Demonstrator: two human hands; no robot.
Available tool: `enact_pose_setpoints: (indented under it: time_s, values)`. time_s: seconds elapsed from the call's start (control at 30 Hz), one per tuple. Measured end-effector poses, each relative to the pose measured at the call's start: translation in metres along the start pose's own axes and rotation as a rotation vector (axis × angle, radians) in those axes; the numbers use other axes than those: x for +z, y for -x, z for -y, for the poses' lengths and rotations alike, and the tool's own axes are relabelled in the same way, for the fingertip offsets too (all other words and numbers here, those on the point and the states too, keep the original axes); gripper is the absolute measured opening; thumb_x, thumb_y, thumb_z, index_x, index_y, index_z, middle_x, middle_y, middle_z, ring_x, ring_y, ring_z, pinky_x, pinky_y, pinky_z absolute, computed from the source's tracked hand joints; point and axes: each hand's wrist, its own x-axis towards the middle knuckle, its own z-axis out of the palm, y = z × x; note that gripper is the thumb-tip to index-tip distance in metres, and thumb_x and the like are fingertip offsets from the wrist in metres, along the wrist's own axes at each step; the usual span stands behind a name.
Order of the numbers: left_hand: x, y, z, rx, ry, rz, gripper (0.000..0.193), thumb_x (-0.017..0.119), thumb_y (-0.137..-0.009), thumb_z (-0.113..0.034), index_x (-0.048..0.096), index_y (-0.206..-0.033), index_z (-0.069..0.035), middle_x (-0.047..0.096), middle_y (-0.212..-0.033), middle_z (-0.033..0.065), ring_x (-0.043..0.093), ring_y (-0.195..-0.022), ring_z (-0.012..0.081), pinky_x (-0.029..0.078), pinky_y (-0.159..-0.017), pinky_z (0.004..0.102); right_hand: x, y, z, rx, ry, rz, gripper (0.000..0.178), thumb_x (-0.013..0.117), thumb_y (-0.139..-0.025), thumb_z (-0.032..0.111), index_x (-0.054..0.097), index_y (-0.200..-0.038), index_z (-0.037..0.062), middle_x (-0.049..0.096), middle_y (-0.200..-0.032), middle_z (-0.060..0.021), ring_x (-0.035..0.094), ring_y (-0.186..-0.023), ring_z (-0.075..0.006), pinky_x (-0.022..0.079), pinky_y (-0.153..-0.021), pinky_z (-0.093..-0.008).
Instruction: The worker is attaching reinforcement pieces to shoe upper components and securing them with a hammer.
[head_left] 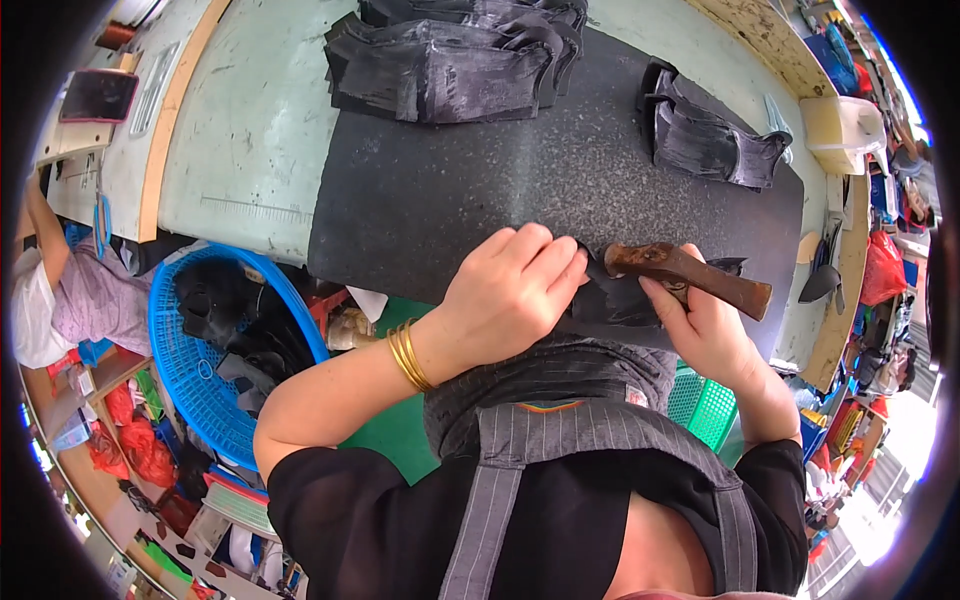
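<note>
My right hand (708, 325) is wrapped round a hammer with a rusty brown metal head (690, 275), held just over the near edge of a black speckled board (470, 200). Its handle is mostly hidden by my fingers. Under the hammer lies a black, leather-like piece (612, 303). The fingers of my left hand (515, 290) are closed in a pinch on the left side of that piece, close to the hammer head. Gold bangles (408, 357) circle my left wrist.
Stacked black pieces (440, 75) lie at the board's far side, with a smaller pile (710, 140) at its right. A blue basket (185, 390) of black pieces stands at left, a green basket (715, 410) below the table. Another person's arm (45, 225) shows far left.
</note>
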Motion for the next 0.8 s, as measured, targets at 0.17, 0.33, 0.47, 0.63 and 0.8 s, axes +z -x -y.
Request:
enact_pose_setpoints:
  time_s: [0.17, 0.33, 0.47, 0.63, 0.8]
  values:
    - [0.006, -0.003, 0.002, -0.201, 0.265, -0.031, 0.021, 0.080, -0.071, -0.015, 0.071, -0.087, -0.006, 0.063, -0.087, 0.0017, 0.059, -0.082, 0.0214, 0.051, -0.067, 0.0333, -0.001, -0.001, 0.001, 0.044, 0.127, 0.058, 0.014, 0.064, -0.095, 0.007, 0.061, -0.105, -0.0014, 0.057, -0.086, -0.0147, 0.061, -0.064, -0.0276, 0.045, -0.055, -0.0364]
    - [0.004, -0.008, 0.003, -0.116, 0.187, -0.004, 0.018, 0.077, -0.072, -0.017, 0.070, -0.084, -0.006, 0.062, -0.087, 0.0017, 0.058, -0.083, 0.0204, 0.050, -0.067, 0.0320, -0.008, -0.009, 0.011, 0.019, 0.034, 0.065, 0.008, 0.065, -0.092, 0.003, 0.062, -0.098, -0.0009, 0.057, -0.078, -0.0136, 0.061, -0.060, -0.0288, 0.046, -0.054, -0.0385]
    - [0.001, -0.006, 0.003, -0.015, 0.028, 0.026, 0.021, 0.080, -0.071, -0.017, 0.072, -0.088, -0.007, 0.066, -0.091, 0.0014, 0.059, -0.082, 0.0197, 0.049, -0.064, 0.0307, -0.009, -0.014, 0.007, -0.055, 0.072, 0.096, 0.010, 0.065, -0.092, 0.002, 0.060, -0.100, -0.0010, 0.057, -0.077, -0.0134, 0.061, -0.059, -0.0318, 0.046, -0.054, -0.0391]
    - [0.001, -0.007, 0.002, -0.034, 0.004, 0.029, 0.023, 0.080, -0.070, -0.018, 0.073, -0.089, -0.007, 0.067, -0.094, 0.0007, 0.058, -0.082, 0.0197, 0.049, -0.064, 0.0304, -0.001, -0.011, 0.007, 0.011, -0.001, 0.073, 0.010, 0.064, -0.094, 0.005, 0.060, -0.100, -0.0013, 0.057, -0.076, -0.0140, 0.063, -0.060, -0.0314, 0.044, -0.052, -0.0382]
    - [0.001, -0.007, 0.001, -0.126, 0.073, 0.043, 0.027, 0.083, -0.067, -0.013, 0.073, -0.091, -0.005, 0.067, -0.096, 0.0018, 0.060, -0.082, 0.0212, 0.051, -0.066, 0.0319, 0.002, -0.013, 0.012, -0.065, 0.121, 0.152, 0.025, 0.063, -0.086, -0.003, 0.055, -0.109, -0.0006, 0.052, -0.076, -0.0133, 0.063, -0.063, -0.0329, 0.048, -0.051, -0.0417]
